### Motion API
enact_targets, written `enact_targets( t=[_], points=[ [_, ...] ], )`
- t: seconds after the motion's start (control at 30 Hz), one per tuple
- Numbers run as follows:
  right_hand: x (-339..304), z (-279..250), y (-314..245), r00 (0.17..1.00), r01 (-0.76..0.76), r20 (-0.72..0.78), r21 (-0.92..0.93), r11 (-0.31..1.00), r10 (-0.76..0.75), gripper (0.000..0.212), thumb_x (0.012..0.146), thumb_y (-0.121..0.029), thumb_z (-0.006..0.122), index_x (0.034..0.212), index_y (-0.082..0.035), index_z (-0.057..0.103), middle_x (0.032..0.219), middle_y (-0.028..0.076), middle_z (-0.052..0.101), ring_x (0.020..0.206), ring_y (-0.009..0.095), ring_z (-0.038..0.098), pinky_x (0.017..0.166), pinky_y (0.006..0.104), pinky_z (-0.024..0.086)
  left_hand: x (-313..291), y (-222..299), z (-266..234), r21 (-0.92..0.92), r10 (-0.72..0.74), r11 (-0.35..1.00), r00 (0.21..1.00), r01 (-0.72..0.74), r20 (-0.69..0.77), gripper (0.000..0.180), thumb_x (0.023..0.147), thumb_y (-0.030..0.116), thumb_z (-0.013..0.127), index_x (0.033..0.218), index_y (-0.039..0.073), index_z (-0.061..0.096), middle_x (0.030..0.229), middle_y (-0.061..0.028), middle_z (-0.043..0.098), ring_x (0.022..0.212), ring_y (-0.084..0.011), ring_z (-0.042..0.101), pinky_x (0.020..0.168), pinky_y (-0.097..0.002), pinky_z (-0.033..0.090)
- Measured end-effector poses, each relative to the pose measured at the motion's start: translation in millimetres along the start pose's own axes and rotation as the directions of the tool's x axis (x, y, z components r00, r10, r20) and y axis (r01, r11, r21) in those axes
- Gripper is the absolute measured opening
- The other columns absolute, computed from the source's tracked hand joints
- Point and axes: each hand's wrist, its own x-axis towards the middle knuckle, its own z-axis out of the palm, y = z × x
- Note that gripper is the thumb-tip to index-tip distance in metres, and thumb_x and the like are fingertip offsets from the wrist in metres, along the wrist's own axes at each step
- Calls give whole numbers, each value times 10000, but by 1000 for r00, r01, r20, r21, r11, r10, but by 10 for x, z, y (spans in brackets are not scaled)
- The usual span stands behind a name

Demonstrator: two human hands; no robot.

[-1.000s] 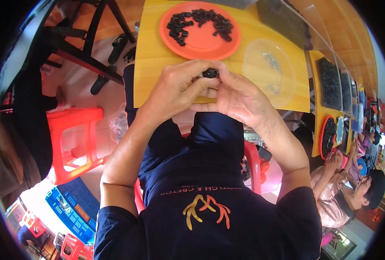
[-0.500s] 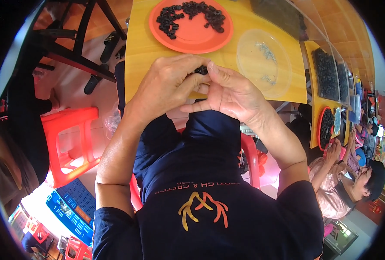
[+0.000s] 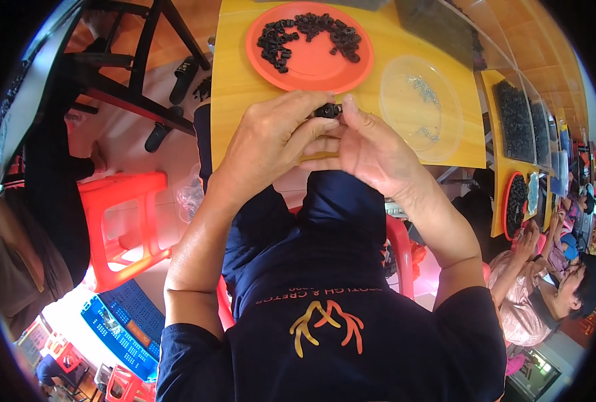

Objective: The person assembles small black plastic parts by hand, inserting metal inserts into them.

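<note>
Between my two hands is a small black plastic part [image 3: 326,110], just past the near edge of the yellow table [image 3: 234,80]. My left hand [image 3: 271,137] is closed on it, pinching it between thumb and fingertips. From the other side, the thumb of my right hand [image 3: 375,151] presses near the part's end, and its other fingers stretch toward the left hand. Beyond the hands lies a red plate [image 3: 311,63] with many black parts [image 3: 278,40] along its rim. Right of it, a clear shallow dish [image 3: 405,114] holds tiny silvery pieces [image 3: 424,88].
Further right stand bins of black parts [image 3: 512,120] and another red plate [image 3: 510,208], with a person [image 3: 532,295] seated there. A red stool [image 3: 127,221] and a blue crate [image 3: 123,328] are at left. Black slippers [image 3: 157,134] lie on the floor.
The whole view has shifted slightly, so everything sits further right and lower. The black part shows more between my fingertips; both hands keep nearly the same grip.
</note>
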Motion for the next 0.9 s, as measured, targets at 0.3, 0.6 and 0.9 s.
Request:
enact_targets(
  t=[0.3, 0.6, 0.9],
  points=[
    [-77, 169, -253, 937, 9, -14, -998, 65, -348, 316, 1007, -288, 542, 895, 7, 571, 706, 184, 569, 672, 343, 589, 621, 397, 453, -26, -9, -147, 208, -2, 977, 979, -41, 203, 239, 836, 113, 735, 1029, -18, 684, 816, -153, 670, 729, -284, 675, 633, -356, 515],
    [-92, 216, -342, 957, 57, 64, -998, -30, -284, 301, 1017, -258, 517, 889, 10, 563, 723, 174, 564, 667, 356, 569, 630, 409, 454, -23, 65, -170, -5, -277, 959, 941, 284, 195, 233, 848, 87, 727, 1051, -18, 681, 825, -111, 700, 722, -149, 673, 677, -295, 541],
    [-111, 216, -350, 966, 100, 59, -983, 154, -252, 324, 1032, -277, 507, 912, 18, 566, 712, 134, 574, 679, 238, 613, 644, 346, 487, -79, 3, -156, -517, -369, 703, 872, 489, 322, 245, 978, 93, 599, 1173, -46, 652, 877, -70, 685, 801, -127, 656, 747, -263, 537]
  ],
)
